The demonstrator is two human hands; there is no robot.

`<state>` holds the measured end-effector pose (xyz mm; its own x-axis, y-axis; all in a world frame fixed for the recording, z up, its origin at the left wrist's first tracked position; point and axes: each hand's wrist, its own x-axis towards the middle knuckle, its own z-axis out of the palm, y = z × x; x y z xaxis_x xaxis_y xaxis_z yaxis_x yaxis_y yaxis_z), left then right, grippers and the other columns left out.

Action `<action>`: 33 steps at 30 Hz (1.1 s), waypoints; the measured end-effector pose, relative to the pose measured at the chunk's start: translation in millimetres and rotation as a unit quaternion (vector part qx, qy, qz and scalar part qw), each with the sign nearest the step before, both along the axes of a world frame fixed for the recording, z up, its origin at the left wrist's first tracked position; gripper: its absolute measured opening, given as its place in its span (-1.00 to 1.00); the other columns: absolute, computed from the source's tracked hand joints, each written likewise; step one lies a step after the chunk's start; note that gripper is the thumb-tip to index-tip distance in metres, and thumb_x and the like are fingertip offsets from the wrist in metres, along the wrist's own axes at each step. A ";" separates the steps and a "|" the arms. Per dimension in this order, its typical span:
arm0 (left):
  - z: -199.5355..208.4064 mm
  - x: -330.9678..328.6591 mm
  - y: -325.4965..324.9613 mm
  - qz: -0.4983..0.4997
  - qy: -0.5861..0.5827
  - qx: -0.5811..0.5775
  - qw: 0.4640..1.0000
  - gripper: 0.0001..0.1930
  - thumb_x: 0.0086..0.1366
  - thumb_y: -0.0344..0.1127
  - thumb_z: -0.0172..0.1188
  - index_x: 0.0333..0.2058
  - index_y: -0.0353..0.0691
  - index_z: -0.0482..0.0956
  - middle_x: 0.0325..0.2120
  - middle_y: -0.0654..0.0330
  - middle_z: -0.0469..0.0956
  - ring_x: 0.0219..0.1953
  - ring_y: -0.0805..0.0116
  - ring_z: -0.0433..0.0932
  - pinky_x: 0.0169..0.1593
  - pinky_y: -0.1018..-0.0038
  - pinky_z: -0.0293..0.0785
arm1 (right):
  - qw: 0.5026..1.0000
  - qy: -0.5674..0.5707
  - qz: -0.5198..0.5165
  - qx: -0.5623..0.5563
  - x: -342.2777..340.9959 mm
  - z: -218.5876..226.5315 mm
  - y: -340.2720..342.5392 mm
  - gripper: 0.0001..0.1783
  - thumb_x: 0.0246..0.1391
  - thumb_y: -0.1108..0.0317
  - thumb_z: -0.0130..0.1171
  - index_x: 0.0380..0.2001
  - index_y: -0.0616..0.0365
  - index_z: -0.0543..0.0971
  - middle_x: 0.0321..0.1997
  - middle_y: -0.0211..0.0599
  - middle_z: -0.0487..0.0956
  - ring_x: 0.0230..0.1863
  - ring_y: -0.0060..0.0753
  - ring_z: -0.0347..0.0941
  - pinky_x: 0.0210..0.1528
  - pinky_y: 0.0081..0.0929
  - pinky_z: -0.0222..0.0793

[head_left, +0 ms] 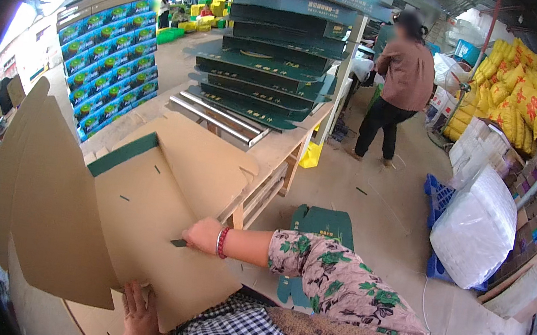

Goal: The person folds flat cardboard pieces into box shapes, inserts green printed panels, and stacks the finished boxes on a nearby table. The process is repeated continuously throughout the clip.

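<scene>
1. Worktop [292,160]: behind/right of open carton [147,187]; rollers [211,120] and tray stack [246,72] on it.
2. Box stack [112,60]: behind carton, left.
3. Flat blank [332,222]: on floor [387,204], right of carton.
4. Bundle [477,227] on crate [438,197]: farther right of carton.
5. Sacks [521,97]: behind carton, far right.
6. Person [405,84]: behind carton, right.

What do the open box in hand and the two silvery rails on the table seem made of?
Box: likely cardboard, matte brown inside, with creased folds and cut slots. Rails: probably metal, smooth and polished, judging by their bright highlights.
</scene>
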<state>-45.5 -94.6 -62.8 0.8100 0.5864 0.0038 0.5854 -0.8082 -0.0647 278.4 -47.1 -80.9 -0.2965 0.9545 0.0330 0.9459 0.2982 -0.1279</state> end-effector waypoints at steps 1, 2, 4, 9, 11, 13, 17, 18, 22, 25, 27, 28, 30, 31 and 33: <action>-3.9 0.9 -4.6 0.006 -0.026 -0.026 0.999 -0.27 -0.09 -0.09 0.34 0.07 -0.32 0.38 0.28 -0.32 -0.18 0.31 -0.40 -0.17 0.28 -0.08 0.04 | 1.000 0.012 0.012 0.011 0.9 -8.1 0.2 -0.82 -0.04 0.19 0.16 -0.47 0.05 0.52 -0.48 -0.19 0.59 -0.38 -0.04 0.55 -0.39 -0.13 0.44; -6.5 -2.5 -0.6 -0.018 -0.021 -0.044 0.999 -0.26 -0.08 -0.09 0.33 0.08 -0.32 0.36 0.27 -0.33 -0.16 0.30 -0.42 -0.15 0.28 -0.07 0.04 | 0.999 0.029 0.026 0.018 -2.8 -14.7 1.0 -0.83 -0.05 0.20 0.16 -0.47 0.05 0.52 -0.47 -0.19 0.59 -0.38 -0.04 0.55 -0.38 -0.13 0.44; -9.8 -18.9 24.7 -0.049 -0.001 -0.092 0.995 -0.24 -0.07 -0.09 0.32 0.12 -0.30 0.33 0.25 -0.36 -0.10 0.28 -0.45 -0.11 0.28 -0.05 0.05 | 0.999 -0.007 0.053 0.012 0.8 -21.1 6.2 -0.87 -0.07 0.24 0.14 -0.47 0.04 0.53 -0.47 -0.20 0.59 -0.38 -0.03 0.55 -0.38 -0.12 0.45; 26.5 -12.2 79.3 0.075 -0.137 -0.282 0.947 -0.70 0.34 -0.22 0.05 -0.33 -0.42 0.50 -0.48 -0.04 0.56 -0.45 0.20 0.47 -0.29 0.27 0.41 | 0.948 0.277 0.116 -0.101 27.7 -12.2 -2.1 -0.52 0.18 -0.03 -0.04 -0.09 0.15 0.50 -0.27 -0.07 0.61 -0.22 -0.07 0.55 -0.12 -0.22 0.45; 40.0 -13.4 82.6 0.136 -0.189 -0.330 0.915 -0.68 0.33 -0.19 0.07 -0.37 -0.43 0.50 -0.54 0.08 0.53 -0.49 0.28 0.42 -0.34 0.31 0.38 | 0.899 0.399 0.115 -0.135 30.0 -33.3 2.0 -0.44 0.20 -0.09 -0.05 -0.01 0.21 0.45 -0.22 -0.10 0.62 -0.21 -0.17 0.55 -0.09 -0.29 0.43; 61.6 5.1 81.1 0.208 -0.226 -0.375 0.874 -0.67 0.30 -0.16 0.13 -0.35 -0.42 0.51 -0.57 0.17 0.49 -0.49 0.33 0.39 -0.34 0.30 0.37 | 0.892 0.412 0.013 -0.186 32.8 -0.1 -11.9 -0.45 0.18 -0.05 0.00 0.01 0.21 0.44 -0.20 -0.09 0.61 -0.18 -0.17 0.54 -0.09 -0.30 0.43; 27.4 6.7 126.8 0.165 -0.185 -0.297 0.922 -0.64 0.25 -0.11 0.19 -0.45 -0.37 0.50 -0.62 0.17 0.47 -0.51 0.28 0.44 -0.32 0.25 0.39 | 0.928 0.345 -0.142 -0.002 14.5 9.2 -9.0 -0.45 0.11 0.04 0.13 0.02 0.23 0.44 -0.24 -0.01 0.61 -0.19 -0.05 0.55 -0.09 -0.25 0.42; 20.2 7.1 130.4 0.205 -0.139 -0.230 0.941 -0.65 0.21 -0.10 0.22 -0.33 -0.35 0.51 -0.51 0.10 0.49 -0.38 0.23 0.46 -0.24 0.25 0.40 | 0.932 0.307 -0.158 0.109 3.1 -1.4 -4.6 -0.45 0.08 0.06 0.16 0.02 0.24 0.44 -0.26 0.03 0.61 -0.21 0.01 0.55 -0.09 -0.22 0.42; 21.6 31.6 104.3 0.169 -0.137 0.034 0.975 -0.55 0.07 -0.17 0.32 -0.10 -0.28 0.52 -0.22 0.00 0.52 -0.08 0.04 0.47 -0.02 0.24 0.39 | 0.944 0.243 -0.200 0.097 -3.4 5.1 -0.4 -0.51 0.05 0.11 0.18 0.04 0.03 0.46 -0.29 0.15 0.58 -0.22 0.15 0.52 -0.10 -0.13 0.41; 2.2 36.1 61.0 0.109 -0.204 0.108 0.967 -0.48 -0.01 -0.25 0.37 -0.05 -0.28 0.48 -0.10 0.01 0.46 0.01 -0.02 0.39 0.06 0.23 0.34 | 0.966 0.097 -0.158 0.177 -4.2 26.8 -10.7 -0.54 -0.05 0.15 0.27 -0.03 -0.06 0.50 -0.05 -0.02 0.52 -0.03 -0.01 0.44 -0.03 -0.17 0.36; -8.9 25.4 52.3 0.108 -0.221 0.125 0.961 -0.49 -0.04 -0.29 0.39 -0.07 -0.27 0.49 -0.09 0.00 0.46 0.00 -0.05 0.40 0.07 0.23 0.35 | 0.961 0.028 -0.021 0.274 -16.2 34.2 -22.2 -0.57 -0.13 0.17 0.30 -0.12 -0.08 0.53 0.06 -0.23 0.44 0.09 -0.14 0.35 0.02 -0.23 0.29; -9.4 22.2 61.0 0.113 -0.195 0.047 0.973 -0.52 -0.04 -0.30 0.38 -0.09 -0.26 0.51 -0.11 0.00 0.48 -0.02 -0.04 0.42 0.04 0.23 0.37 | 0.977 0.013 0.017 0.214 -18.9 30.1 -20.3 -0.58 -0.13 0.17 0.31 -0.13 -0.06 0.54 0.03 -0.24 0.46 0.06 -0.13 0.38 -0.01 -0.21 0.32; -8.0 18.3 71.8 0.121 -0.134 -0.124 0.976 -0.58 -0.03 -0.31 0.37 -0.14 -0.22 0.56 -0.16 0.00 0.51 -0.07 -0.02 0.46 -0.01 0.23 0.41 | 0.993 -0.012 0.090 0.076 -24.1 19.2 -25.4 -0.60 -0.14 0.17 0.31 -0.17 -0.03 0.55 -0.02 -0.24 0.50 0.00 -0.11 0.43 -0.07 -0.17 0.36; -8.2 18.2 74.3 0.132 -0.094 -0.141 0.977 -0.63 -0.02 -0.33 0.35 -0.17 -0.21 0.57 -0.19 0.00 0.52 -0.10 -0.02 0.48 -0.03 0.22 0.42 | 0.995 -0.017 0.101 0.009 -25.7 19.3 -22.1 -0.65 -0.15 0.23 0.29 -0.21 0.01 0.56 -0.10 -0.20 0.53 -0.06 -0.07 0.46 -0.10 -0.17 0.38; -9.0 18.5 77.9 0.154 -0.013 -0.174 0.973 -0.73 0.01 -0.35 0.31 -0.25 -0.19 0.61 -0.25 -0.01 0.54 -0.15 -0.01 0.51 -0.08 0.20 0.45 | 0.984 -0.026 0.122 -0.124 -26.6 22.5 -8.5 -0.74 -0.16 0.34 0.25 -0.30 0.08 0.58 -0.28 -0.10 0.58 -0.19 0.00 0.51 -0.17 -0.15 0.43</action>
<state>-27.0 -16.7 -71.8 0.5987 0.7701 -0.2203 0.8004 -0.5651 0.1999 251.8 -55.6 -58.3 -0.5130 0.8315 -0.2131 0.8572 0.4831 -0.1784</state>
